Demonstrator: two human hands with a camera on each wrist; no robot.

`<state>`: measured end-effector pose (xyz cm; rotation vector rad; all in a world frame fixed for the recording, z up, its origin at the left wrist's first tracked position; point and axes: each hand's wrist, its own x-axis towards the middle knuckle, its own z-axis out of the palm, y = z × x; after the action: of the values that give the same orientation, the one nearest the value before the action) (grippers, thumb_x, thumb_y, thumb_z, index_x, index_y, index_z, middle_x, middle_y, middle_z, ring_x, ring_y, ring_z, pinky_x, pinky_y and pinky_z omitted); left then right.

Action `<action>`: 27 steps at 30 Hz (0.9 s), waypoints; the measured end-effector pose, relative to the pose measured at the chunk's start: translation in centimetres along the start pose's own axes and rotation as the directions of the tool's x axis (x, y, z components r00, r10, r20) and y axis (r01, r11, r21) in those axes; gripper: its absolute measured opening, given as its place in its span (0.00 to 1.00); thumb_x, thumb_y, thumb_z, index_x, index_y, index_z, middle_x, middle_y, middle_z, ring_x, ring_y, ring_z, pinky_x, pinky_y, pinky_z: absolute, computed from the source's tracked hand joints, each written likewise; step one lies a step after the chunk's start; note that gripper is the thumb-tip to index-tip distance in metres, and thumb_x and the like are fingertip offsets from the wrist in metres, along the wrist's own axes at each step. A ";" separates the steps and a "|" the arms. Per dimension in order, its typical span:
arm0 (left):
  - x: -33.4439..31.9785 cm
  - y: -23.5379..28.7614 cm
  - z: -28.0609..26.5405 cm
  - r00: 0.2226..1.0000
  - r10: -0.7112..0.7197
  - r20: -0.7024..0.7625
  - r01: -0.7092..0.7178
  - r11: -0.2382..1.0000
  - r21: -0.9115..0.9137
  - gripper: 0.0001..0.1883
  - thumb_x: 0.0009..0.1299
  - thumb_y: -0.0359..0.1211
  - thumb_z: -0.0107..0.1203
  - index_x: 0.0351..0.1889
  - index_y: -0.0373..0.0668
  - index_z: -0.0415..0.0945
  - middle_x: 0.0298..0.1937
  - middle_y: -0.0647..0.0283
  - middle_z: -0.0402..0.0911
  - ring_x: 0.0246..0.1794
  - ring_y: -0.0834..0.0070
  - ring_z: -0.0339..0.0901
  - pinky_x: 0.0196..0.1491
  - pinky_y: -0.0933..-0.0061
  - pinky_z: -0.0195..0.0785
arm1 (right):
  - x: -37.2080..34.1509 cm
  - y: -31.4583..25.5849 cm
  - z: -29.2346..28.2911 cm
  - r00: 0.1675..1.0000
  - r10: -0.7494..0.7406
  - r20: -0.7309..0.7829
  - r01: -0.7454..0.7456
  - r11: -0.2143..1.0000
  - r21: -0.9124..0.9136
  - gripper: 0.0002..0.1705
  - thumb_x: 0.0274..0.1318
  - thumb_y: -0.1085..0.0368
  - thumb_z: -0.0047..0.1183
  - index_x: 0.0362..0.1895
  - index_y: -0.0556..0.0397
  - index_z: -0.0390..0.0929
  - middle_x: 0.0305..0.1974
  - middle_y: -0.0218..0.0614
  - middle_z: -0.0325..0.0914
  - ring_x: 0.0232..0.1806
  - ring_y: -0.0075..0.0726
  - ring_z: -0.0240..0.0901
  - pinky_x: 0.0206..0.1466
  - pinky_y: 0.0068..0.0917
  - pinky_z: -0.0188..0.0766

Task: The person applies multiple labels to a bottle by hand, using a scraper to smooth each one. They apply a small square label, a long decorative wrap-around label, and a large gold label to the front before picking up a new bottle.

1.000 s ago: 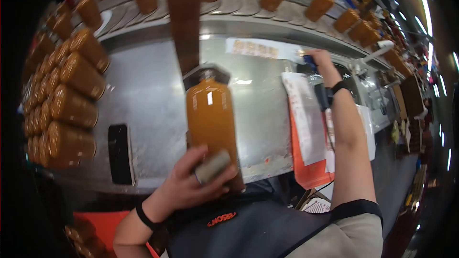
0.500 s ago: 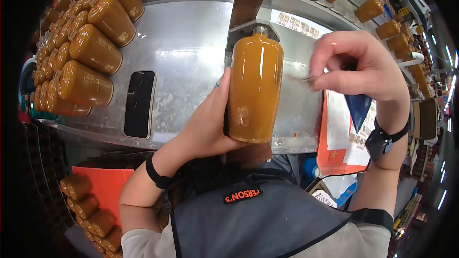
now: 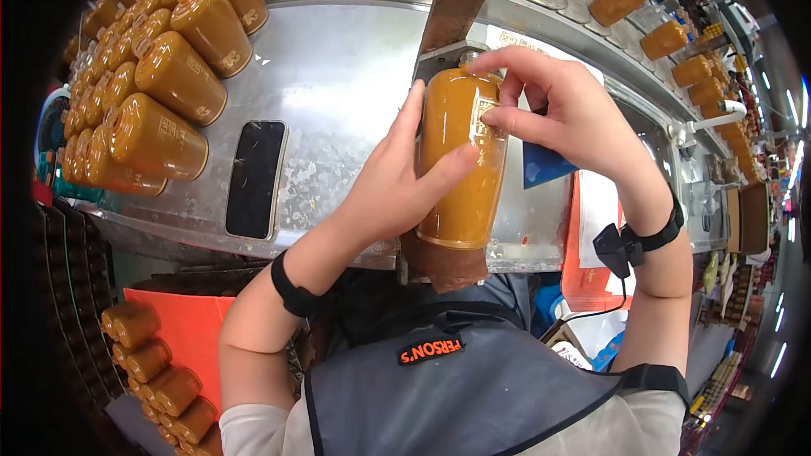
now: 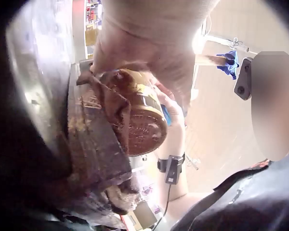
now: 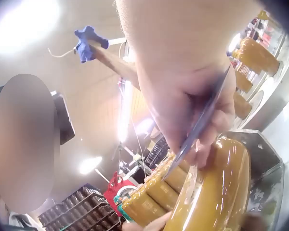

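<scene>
An amber bottle lies on a brown support, its neck at a grey bracket. My left hand grips it from the left, thumb across the front. In the left wrist view the bottle's round base shows. Fingertips of my right hand press a small label with gold characters on the bottle's upper right side. A flat blue scraper is tucked in the right hand; its thin edge shows in the right wrist view.
A black phone lies on the metal table, left of the support. Rows of amber bottles stand at far left. Behind is a conveyor with more bottles. A label sheet lies behind the right hand, an orange folder at right.
My right hand went from the label sheet, lifting a small label, leftward to the bottle, where the label now lies. The left thumb moved onto the bottle's front; the beige block seen earlier has left view.
</scene>
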<state>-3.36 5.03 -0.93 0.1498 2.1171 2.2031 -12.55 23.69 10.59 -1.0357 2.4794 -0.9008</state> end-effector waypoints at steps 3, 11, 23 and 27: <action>0.9 -0.1 1.1 0.994 0.108 -0.029 -0.107 0.994 0.025 0.53 0.70 0.45 0.61 0.75 0.22 0.34 0.70 0.37 0.62 0.71 0.54 0.63 0.72 0.63 0.55 | -0.5 1.6 1.1 0.985 -0.061 -0.161 0.037 0.988 -0.149 0.29 0.56 0.63 0.66 0.61 0.51 0.74 0.27 0.24 0.73 0.22 0.10 0.62 0.26 0.14 0.60; 0.5 0.5 1.1 0.999 0.039 -0.017 -0.039 0.999 -0.026 0.54 0.69 0.41 0.62 0.75 0.25 0.31 0.70 0.43 0.63 0.70 0.61 0.65 0.69 0.65 0.60 | -2.4 5.5 4.7 0.930 0.329 -0.162 -0.201 0.828 0.523 0.45 0.58 0.46 0.64 0.70 0.60 0.63 0.45 0.37 0.81 0.46 0.25 0.75 0.48 0.22 0.70; 0.9 1.2 0.4 1.000 -0.017 0.024 0.019 0.994 -0.104 0.48 0.73 0.40 0.57 0.77 0.28 0.34 0.72 0.48 0.61 0.71 0.65 0.62 0.70 0.67 0.57 | -1.9 4.0 5.5 0.920 0.393 0.011 -0.235 0.527 0.817 0.52 0.55 0.52 0.68 0.73 0.68 0.53 0.51 0.46 0.78 0.53 0.32 0.76 0.58 0.25 0.69; 1.2 1.4 0.4 0.997 -0.069 0.025 0.073 0.959 -0.273 0.39 0.79 0.42 0.46 0.77 0.28 0.37 0.72 0.51 0.60 0.72 0.68 0.59 0.71 0.69 0.54 | -1.6 3.7 5.8 0.934 0.358 0.022 -0.212 0.504 0.837 0.48 0.57 0.54 0.67 0.71 0.66 0.57 0.50 0.45 0.78 0.52 0.31 0.76 0.57 0.25 0.70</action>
<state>-4.52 5.51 0.52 0.0708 1.7548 2.4125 -10.53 24.35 3.79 -0.1950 1.7917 -1.8172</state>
